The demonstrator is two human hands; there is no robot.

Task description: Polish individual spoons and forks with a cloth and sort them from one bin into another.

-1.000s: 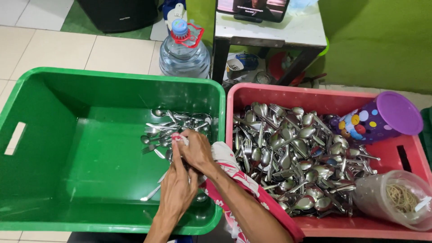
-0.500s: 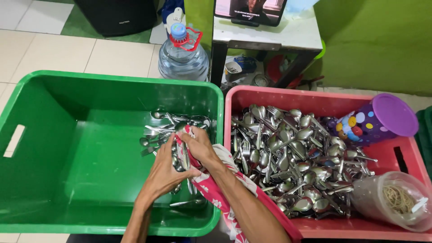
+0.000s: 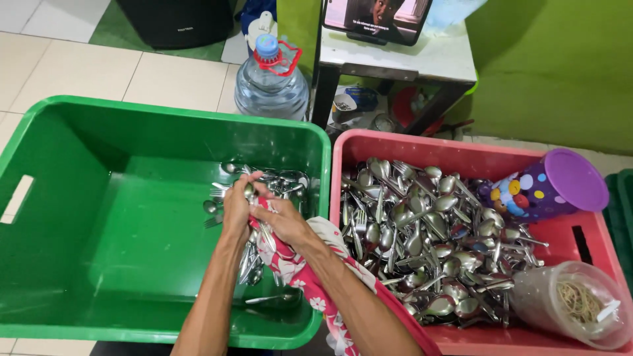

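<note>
**A:** Since you can't see the feed, where should I begin?

**B:** At the left, please.

**A:** Farthest left I see a large green plastic tub (image 3: 79, 217) on a tiled floor, with a slot handle in its left wall. A small heap of steel spoons and forks (image 3: 277, 184) lies against its right wall. Over that heap the person's two bare hands meet. The left hand (image 3: 236, 209) is curled, fingers closed round a spoon (image 3: 249, 191) whose bowl pokes out above the knuckles. The right hand (image 3: 283, 221) presses against it, fingers bent, pinching a red floral cloth (image 3: 293, 270) around the same spoon. The cloth trails down along the right forearm and over the tub's near rim.

**B:** And further right?

**A:** Touching the green tub is a red plastic tub (image 3: 395, 142), heaped with many more spoons and forks (image 3: 428, 244). In its far right corner a purple polka-dot cup (image 3: 547, 191) lies on its side. At the near right corner a clear plastic bag of rubber bands (image 3: 580, 303) rests on the cutlery.

**B:** Anything behind?

**A:** A big water bottle (image 3: 271, 82) with a blue cap stands beyond the green tub, beside a small table (image 3: 395, 56).
</note>
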